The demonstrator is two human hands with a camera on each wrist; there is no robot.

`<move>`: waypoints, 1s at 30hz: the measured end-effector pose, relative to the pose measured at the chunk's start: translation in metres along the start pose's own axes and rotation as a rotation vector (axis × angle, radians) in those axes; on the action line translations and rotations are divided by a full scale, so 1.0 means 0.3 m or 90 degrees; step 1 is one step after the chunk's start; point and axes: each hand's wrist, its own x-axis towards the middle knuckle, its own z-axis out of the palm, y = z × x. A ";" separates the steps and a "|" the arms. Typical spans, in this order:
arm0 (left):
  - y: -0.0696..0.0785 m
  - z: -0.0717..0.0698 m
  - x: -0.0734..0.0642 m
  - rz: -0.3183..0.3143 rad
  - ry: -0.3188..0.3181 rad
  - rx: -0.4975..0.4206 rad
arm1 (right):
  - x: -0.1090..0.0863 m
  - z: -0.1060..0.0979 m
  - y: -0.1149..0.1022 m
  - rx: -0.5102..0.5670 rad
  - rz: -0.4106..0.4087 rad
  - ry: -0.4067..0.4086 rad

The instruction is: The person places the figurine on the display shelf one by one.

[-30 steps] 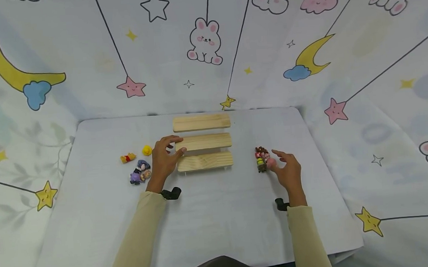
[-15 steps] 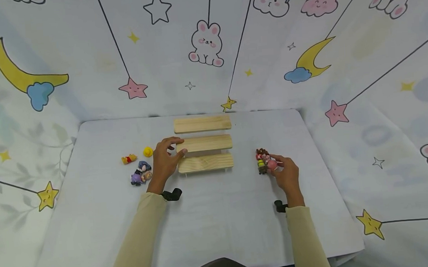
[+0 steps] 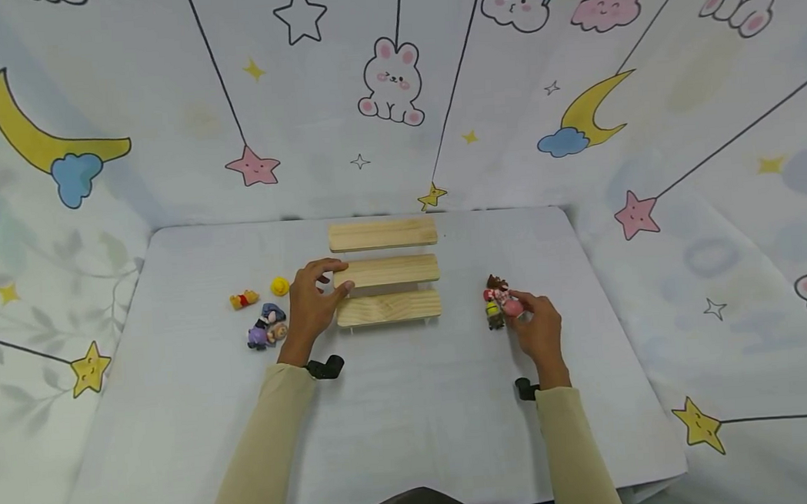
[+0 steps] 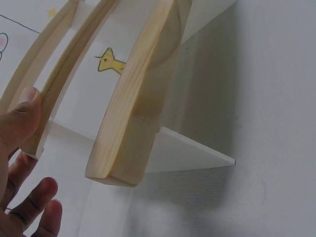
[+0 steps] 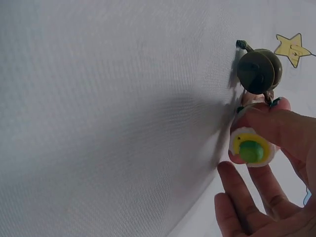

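On the right side of the white table (image 3: 414, 429), one pink figurine (image 3: 513, 308) is pinched between the thumb and fingers of the right hand (image 3: 542, 334). It looks small and rounded; from the right wrist its near end shows a white rim, a yellow ring and a green disc. The thumb lies across its top, while two fingers stretch out below it, apart from the piece — whether it touches the cloth I cannot tell. Just beyond the fingertips stands one dark rounded figurine (image 5: 259, 71). Overhead, the held piece sits at the near-right edge of a cluster (image 3: 494, 302) with brown, pink, yellow-green and dark parts, too tightly packed to count surely. Left of that, well apart, stands one stepped shelf with three wooden boards (image 3: 388, 309); the left hand (image 3: 310, 305) grips the left end of the middle board (image 3: 391, 271) — thumb above, a finger below, the other fingers off the wood. Past this hand lie one red-and-yellow figurine (image 3: 244, 299), one round yellow piece (image 3: 279, 286), and a huddle (image 3: 265, 327) of purple, dark blue and tan pieces. Two pale sleeves (image 3: 265, 441) reach in, and two yellow moons (image 3: 39, 135) decorate the surrounding cloth.
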 end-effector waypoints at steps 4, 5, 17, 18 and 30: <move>0.004 0.000 0.000 0.001 0.002 0.002 | 0.002 -0.002 0.001 0.008 -0.010 0.008; 0.004 -0.001 0.000 0.001 0.003 0.004 | 0.004 -0.002 0.002 0.011 -0.005 0.009; -0.005 0.002 -0.003 0.009 0.007 0.001 | 0.009 -0.013 -0.034 0.058 -0.015 0.071; -0.005 0.002 -0.003 0.007 0.007 0.001 | 0.010 -0.015 -0.038 0.062 -0.019 0.079; -0.005 0.003 -0.002 -0.002 0.004 0.002 | 0.035 -0.024 -0.081 0.109 -0.082 0.151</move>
